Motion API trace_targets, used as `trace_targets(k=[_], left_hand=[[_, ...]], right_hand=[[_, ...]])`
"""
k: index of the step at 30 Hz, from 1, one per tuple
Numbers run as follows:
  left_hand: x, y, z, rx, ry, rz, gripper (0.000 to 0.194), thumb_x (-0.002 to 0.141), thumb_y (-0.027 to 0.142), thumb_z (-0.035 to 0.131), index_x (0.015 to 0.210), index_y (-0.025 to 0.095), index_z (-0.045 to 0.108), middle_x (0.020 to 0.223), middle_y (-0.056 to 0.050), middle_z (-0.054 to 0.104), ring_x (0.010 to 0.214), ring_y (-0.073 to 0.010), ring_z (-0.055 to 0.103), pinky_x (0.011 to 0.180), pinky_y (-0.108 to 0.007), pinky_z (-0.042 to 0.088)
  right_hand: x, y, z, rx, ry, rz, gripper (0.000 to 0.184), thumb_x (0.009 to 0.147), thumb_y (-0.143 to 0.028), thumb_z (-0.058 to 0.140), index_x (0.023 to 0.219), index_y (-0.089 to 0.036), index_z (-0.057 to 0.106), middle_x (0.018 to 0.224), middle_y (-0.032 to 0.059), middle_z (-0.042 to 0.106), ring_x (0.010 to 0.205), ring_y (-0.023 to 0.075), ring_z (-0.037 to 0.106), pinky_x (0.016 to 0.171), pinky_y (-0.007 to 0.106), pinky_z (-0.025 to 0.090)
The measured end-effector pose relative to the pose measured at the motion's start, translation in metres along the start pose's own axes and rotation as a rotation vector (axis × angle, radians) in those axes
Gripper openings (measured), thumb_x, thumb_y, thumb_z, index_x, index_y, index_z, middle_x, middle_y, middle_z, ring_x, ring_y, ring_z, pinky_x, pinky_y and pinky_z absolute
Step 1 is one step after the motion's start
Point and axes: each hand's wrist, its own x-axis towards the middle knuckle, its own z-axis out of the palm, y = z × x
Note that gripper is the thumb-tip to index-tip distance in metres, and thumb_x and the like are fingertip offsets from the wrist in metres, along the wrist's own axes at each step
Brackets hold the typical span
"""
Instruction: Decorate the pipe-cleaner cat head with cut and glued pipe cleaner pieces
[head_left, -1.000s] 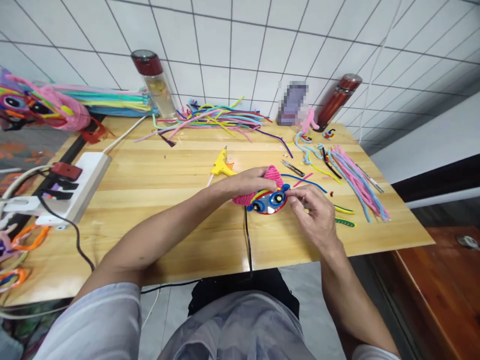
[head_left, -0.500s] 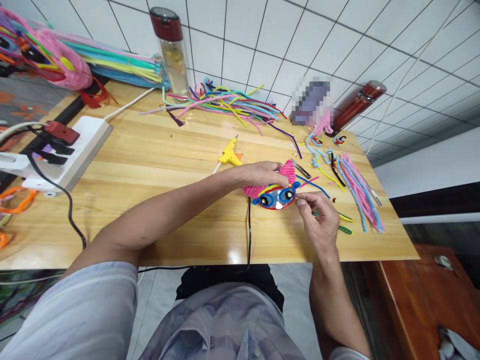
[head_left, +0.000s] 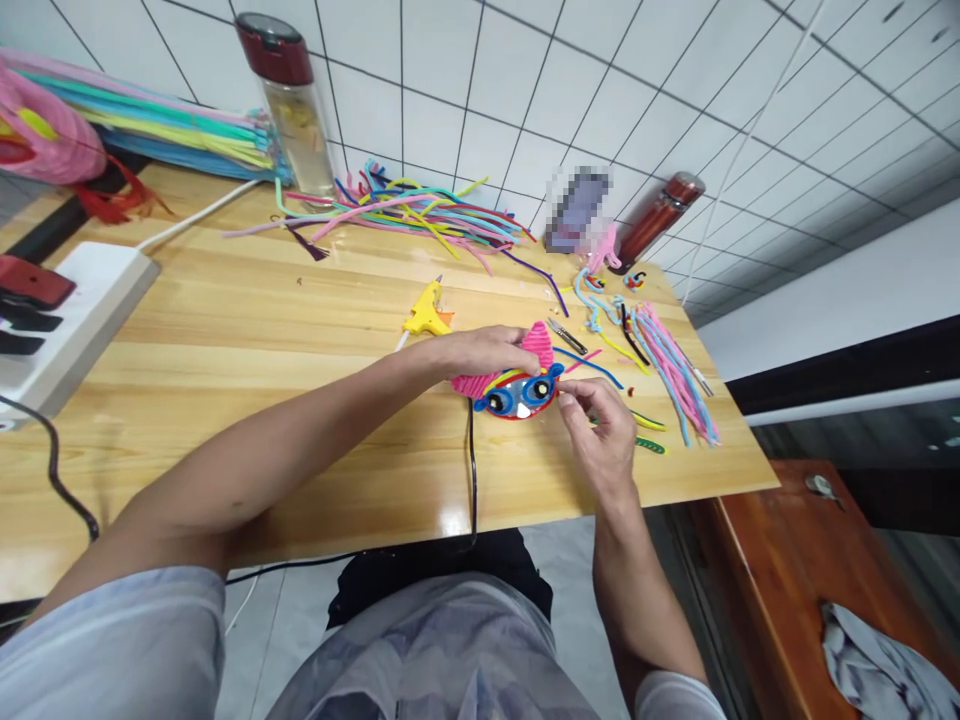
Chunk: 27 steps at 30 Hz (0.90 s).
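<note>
Both hands are down on the pipe-cleaner face (head_left: 517,385) now, which sits flat on the wooden table (head_left: 247,330) near its front edge, right where I can look straight down on it. My left hand (head_left: 480,350) lies over the pink top of the piece, fingers curled and gripping it, I'd say to pin it so it doesn't skate on the smooth wood. My right hand (head_left: 600,435) comes in from the other side, thumb and forefinger pinched together at the blue rim by the nearer eye; whether there's a small bit between those fingertips I can't tell, it's too fine to make out. Going by size around me: the white power strip (head_left: 75,310) sits far off to my left, and a black cord (head_left: 471,470) drops over the table edge just below the face. Along the wall, a loose heap of coloured pipe cleaners (head_left: 420,212) beside a clear bottle with a red cap (head_left: 289,100), well apart from my hands. Closer, a pink and blue bundle (head_left: 671,365) lies just to my right, handy for the working hand. The yellow glue gun (head_left: 426,312) rests just behind my left hand, nozzle pointing away from me. Smallest of all, a short green piece (head_left: 649,446) near my right wrist.
</note>
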Motion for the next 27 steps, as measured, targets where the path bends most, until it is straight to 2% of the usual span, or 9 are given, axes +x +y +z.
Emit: trace_targets(k=[10, 16, 27], left_hand=[[-0.004, 0.006, 0.002, -0.021, -0.024, -0.001, 0.032, 0.076, 0.044, 0.066, 0.096, 0.019, 0.07, 0.103, -0.003, 0.074, 0.095, -0.0216, 0.065, 0.083, -0.029, 0.05], [-0.006, 0.011, 0.003, 0.043, -0.025, -0.012, 0.031, 0.077, 0.043, 0.065, 0.097, 0.019, 0.069, 0.103, -0.003, 0.074, 0.097, -0.0221, 0.065, 0.083, -0.028, 0.05], [-0.005, 0.011, 0.005, 0.079, -0.07, 0.078, 0.032, 0.08, 0.046, 0.062, 0.096, 0.02, 0.069, 0.104, -0.002, 0.072, 0.096, -0.0213, 0.062, 0.086, -0.029, 0.048]], right_hand=[[0.006, -0.005, 0.001, -0.016, -0.04, 0.046, 0.014, 0.099, -0.027, 0.062, 0.103, -0.024, 0.075, 0.085, 0.0018, 0.07, 0.07, 0.0171, 0.06, 0.066, 0.032, 0.051], [0.008, -0.007, -0.001, -0.033, -0.068, 0.05, 0.013, 0.098, -0.026, 0.061, 0.099, -0.024, 0.074, 0.083, 0.0019, 0.069, 0.07, 0.0171, 0.059, 0.068, 0.033, 0.051], [0.01, -0.007, -0.001, -0.058, -0.084, 0.016, 0.009, 0.098, -0.025, 0.062, 0.092, -0.023, 0.068, 0.082, 0.0014, 0.069, 0.072, 0.0175, 0.061, 0.068, 0.033, 0.051]])
